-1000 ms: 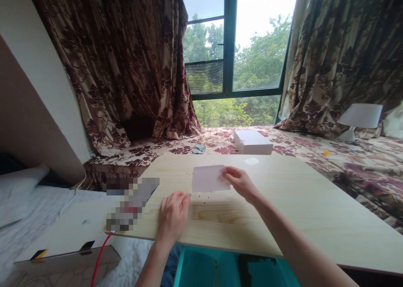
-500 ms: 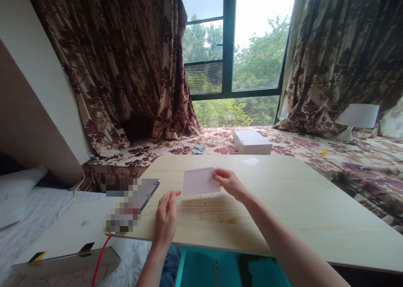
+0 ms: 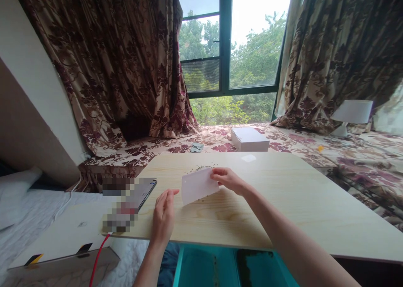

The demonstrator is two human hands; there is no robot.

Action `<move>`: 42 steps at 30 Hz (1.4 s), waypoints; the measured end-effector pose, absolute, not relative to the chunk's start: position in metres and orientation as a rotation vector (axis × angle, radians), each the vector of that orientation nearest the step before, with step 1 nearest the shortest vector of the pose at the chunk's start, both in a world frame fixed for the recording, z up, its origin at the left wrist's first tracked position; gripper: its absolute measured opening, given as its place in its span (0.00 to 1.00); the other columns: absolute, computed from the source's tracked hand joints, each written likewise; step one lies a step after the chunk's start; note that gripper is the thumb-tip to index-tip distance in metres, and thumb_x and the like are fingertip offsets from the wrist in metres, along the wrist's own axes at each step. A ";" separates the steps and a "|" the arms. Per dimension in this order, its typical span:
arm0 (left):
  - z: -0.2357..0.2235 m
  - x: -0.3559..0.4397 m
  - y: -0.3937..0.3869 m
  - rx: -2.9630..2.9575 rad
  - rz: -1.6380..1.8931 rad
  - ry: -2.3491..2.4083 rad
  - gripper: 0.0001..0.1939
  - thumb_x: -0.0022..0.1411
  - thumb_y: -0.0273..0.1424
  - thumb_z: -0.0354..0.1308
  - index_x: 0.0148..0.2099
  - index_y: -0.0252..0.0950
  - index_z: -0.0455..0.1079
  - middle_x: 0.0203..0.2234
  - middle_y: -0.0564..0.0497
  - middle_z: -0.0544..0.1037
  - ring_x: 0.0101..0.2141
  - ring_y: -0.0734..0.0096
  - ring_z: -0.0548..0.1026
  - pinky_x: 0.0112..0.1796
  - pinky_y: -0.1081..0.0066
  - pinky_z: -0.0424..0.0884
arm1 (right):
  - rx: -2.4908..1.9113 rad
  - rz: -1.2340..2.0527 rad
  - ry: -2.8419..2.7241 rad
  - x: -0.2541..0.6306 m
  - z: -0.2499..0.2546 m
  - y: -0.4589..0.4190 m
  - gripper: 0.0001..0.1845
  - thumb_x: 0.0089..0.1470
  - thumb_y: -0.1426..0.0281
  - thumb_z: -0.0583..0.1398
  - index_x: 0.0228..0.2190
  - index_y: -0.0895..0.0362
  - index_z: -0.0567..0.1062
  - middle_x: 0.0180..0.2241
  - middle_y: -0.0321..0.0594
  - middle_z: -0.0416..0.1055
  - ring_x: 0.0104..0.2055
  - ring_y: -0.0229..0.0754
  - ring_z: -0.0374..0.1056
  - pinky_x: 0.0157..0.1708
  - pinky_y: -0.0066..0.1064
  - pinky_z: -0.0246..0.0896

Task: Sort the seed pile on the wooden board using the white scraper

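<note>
A thin white rectangular sheet [image 3: 199, 187], like a card, is tilted above the light wooden table. My right hand [image 3: 227, 179] pinches its right end between thumb and fingers. Small dark grains [image 3: 204, 167] are scattered along its far edge, and a few show at its near edge; the sheet hides what lies beneath. My left hand [image 3: 164, 213] is held just left of the sheet, fingers stretched out, with nothing in it and not touching the sheet.
A phone-like device [image 3: 145, 196], partly pixelated, lies on the table's left side with a red cable [image 3: 98, 257]. Below the table's near edge is a turquoise two-compartment bin [image 3: 197, 268] with dark matter on the right. A white box [image 3: 250, 140] stands on the window ledge.
My right hand has moved the sheet left and tilted it, and more grains show at its far edge. My left hand has turned on edge and shifted slightly left.
</note>
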State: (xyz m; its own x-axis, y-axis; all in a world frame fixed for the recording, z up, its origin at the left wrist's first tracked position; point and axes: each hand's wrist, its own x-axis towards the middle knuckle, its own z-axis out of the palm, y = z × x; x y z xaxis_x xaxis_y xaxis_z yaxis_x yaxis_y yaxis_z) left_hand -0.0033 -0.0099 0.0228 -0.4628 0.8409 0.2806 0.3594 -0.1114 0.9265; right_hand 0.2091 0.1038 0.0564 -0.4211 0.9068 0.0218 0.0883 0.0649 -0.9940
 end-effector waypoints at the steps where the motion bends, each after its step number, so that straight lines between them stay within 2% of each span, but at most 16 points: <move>1: 0.023 -0.003 -0.010 1.323 1.595 1.763 0.22 0.61 0.46 0.45 0.40 0.37 0.73 0.44 0.46 0.77 0.52 0.59 0.69 0.57 0.59 0.61 | -1.014 1.453 -1.641 0.211 0.058 0.105 0.09 0.40 0.66 0.64 0.27 0.58 0.78 0.25 0.34 0.71 0.29 0.36 0.63 0.30 0.28 0.57; 11: 0.024 -0.003 -0.011 1.308 1.571 1.772 0.23 0.60 0.48 0.46 0.40 0.36 0.74 0.44 0.45 0.77 0.52 0.58 0.69 0.57 0.60 0.60 | -1.017 1.714 -1.877 0.243 0.073 0.103 0.14 0.38 0.65 0.68 0.30 0.59 0.79 0.29 0.35 0.72 0.32 0.35 0.65 0.31 0.26 0.60; 17: 0.019 -0.005 -0.009 1.316 1.561 1.766 0.26 0.60 0.50 0.46 0.41 0.36 0.74 0.46 0.44 0.77 0.53 0.57 0.69 0.57 0.59 0.60 | -1.125 1.774 -1.972 0.280 0.081 0.086 0.14 0.38 0.65 0.67 0.30 0.59 0.79 0.28 0.34 0.71 0.31 0.35 0.64 0.30 0.24 0.59; 27: 0.018 -0.004 -0.006 1.446 1.544 1.750 0.24 0.60 0.50 0.47 0.39 0.37 0.75 0.41 0.44 0.79 0.49 0.57 0.73 0.52 0.59 0.66 | -1.127 1.823 -2.019 0.330 0.090 0.043 0.16 0.41 0.61 0.68 0.29 0.61 0.80 0.27 0.36 0.72 0.30 0.35 0.64 0.30 0.26 0.58; 30: 0.014 -0.005 -0.004 1.541 1.516 1.765 0.23 0.62 0.47 0.45 0.40 0.37 0.75 0.42 0.44 0.79 0.48 0.58 0.73 0.51 0.59 0.67 | -1.098 1.688 -1.872 0.335 0.090 0.041 0.18 0.42 0.59 0.68 0.31 0.61 0.81 0.29 0.40 0.75 0.31 0.39 0.67 0.33 0.30 0.61; 33: 0.010 -0.004 -0.002 1.701 1.464 1.802 0.21 0.63 0.44 0.45 0.41 0.38 0.75 0.40 0.45 0.80 0.45 0.59 0.74 0.51 0.57 0.67 | -1.098 1.347 -1.511 0.333 0.082 0.053 0.22 0.41 0.55 0.68 0.34 0.57 0.81 0.34 0.43 0.78 0.36 0.44 0.71 0.37 0.34 0.65; 36: 0.006 -0.002 -0.001 1.916 1.366 1.879 0.17 0.63 0.41 0.48 0.39 0.39 0.75 0.40 0.46 0.80 0.44 0.58 0.74 0.52 0.54 0.65 | -1.155 1.060 -1.253 0.325 0.069 0.071 0.25 0.36 0.52 0.69 0.34 0.56 0.81 0.34 0.46 0.79 0.35 0.47 0.73 0.34 0.37 0.67; 42: 0.004 0.000 -0.002 2.060 1.265 1.975 0.13 0.62 0.37 0.50 0.41 0.40 0.74 0.40 0.46 0.80 0.44 0.58 0.74 0.51 0.54 0.64 | -1.151 0.922 -1.187 0.308 0.048 0.085 0.26 0.36 0.50 0.67 0.33 0.57 0.80 0.33 0.45 0.79 0.34 0.48 0.73 0.32 0.37 0.68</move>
State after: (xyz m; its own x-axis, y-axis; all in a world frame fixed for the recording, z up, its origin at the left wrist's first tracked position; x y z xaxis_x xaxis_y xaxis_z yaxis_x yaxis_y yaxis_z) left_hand -0.0001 -0.0017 0.0037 -0.1289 0.8430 0.5223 0.8267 -0.1996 0.5261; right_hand 0.3080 0.0847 0.0481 0.1697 0.9640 0.2049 0.0401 0.2010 -0.9788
